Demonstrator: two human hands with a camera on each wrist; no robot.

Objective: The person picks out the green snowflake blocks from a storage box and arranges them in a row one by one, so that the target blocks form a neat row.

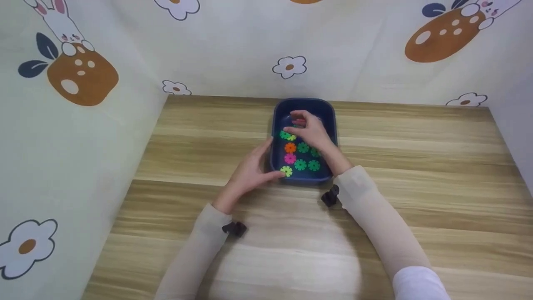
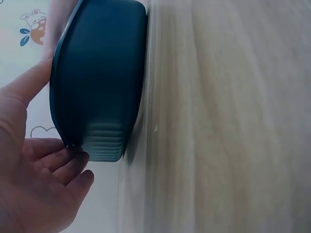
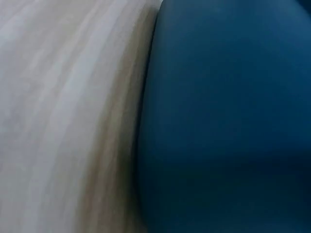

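Observation:
A dark blue tray (image 1: 275,121) stands lengthwise on the table, with several small notched plastic discs lying in it. Among them are an orange disc (image 1: 290,148), a pink disc (image 1: 290,158), a yellow disc (image 1: 286,171) and a green disc (image 1: 300,165). My left hand (image 1: 250,170) holds the tray's near left corner, thumb at the near rim and fingers along the left side; the left wrist view shows the fingers (image 2: 60,162) bent at the rim. Over the tray's far half, my right hand (image 1: 311,130) reaches in with bent fingers and thumb apart. Something red shows between its fingertips.
The wood-patterned table (image 1: 216,137) extends around the tray. A printed cloth wall (image 1: 233,50) rises right behind the tray and along both sides. In the right wrist view the tray's outer wall (image 3: 223,107) fills the right half.

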